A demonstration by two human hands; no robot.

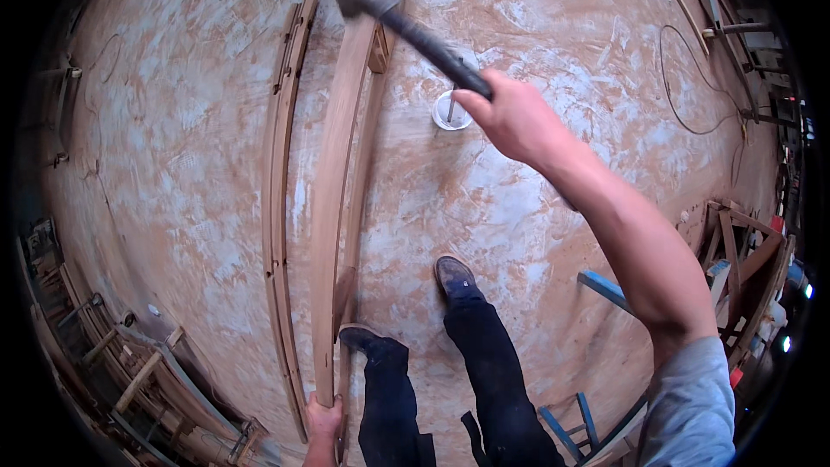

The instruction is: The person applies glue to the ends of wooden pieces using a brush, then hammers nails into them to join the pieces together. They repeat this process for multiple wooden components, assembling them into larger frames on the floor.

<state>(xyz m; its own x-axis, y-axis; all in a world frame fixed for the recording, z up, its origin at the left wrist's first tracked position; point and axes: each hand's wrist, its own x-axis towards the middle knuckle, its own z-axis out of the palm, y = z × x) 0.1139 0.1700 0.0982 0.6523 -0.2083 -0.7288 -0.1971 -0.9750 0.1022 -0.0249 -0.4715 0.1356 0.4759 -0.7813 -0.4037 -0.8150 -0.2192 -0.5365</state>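
Note:
My right hand (516, 117) is closed round the dark handle of a hammer (428, 43). The hammer's head is raised near the far end of a long wooden frame (335, 156), seen from above; whether it touches the wood I cannot tell. Down at the near end of the frame, my left hand (323, 418) grips the wooden beam. A short crosspiece (379, 50) joins the frame's two long beams near the far end. Below the hammer handle stands a small white bucket (450, 111) with a stick-like tool in it.
Left of the frame lie several long notched wooden strips (285, 156). Stacked timber and clamps (138, 372) line the lower left. At the right are a blue metal stand (605, 290), a wooden rack (739, 259) and a loose cable (670, 78). My shoes (454, 277) are beside the frame.

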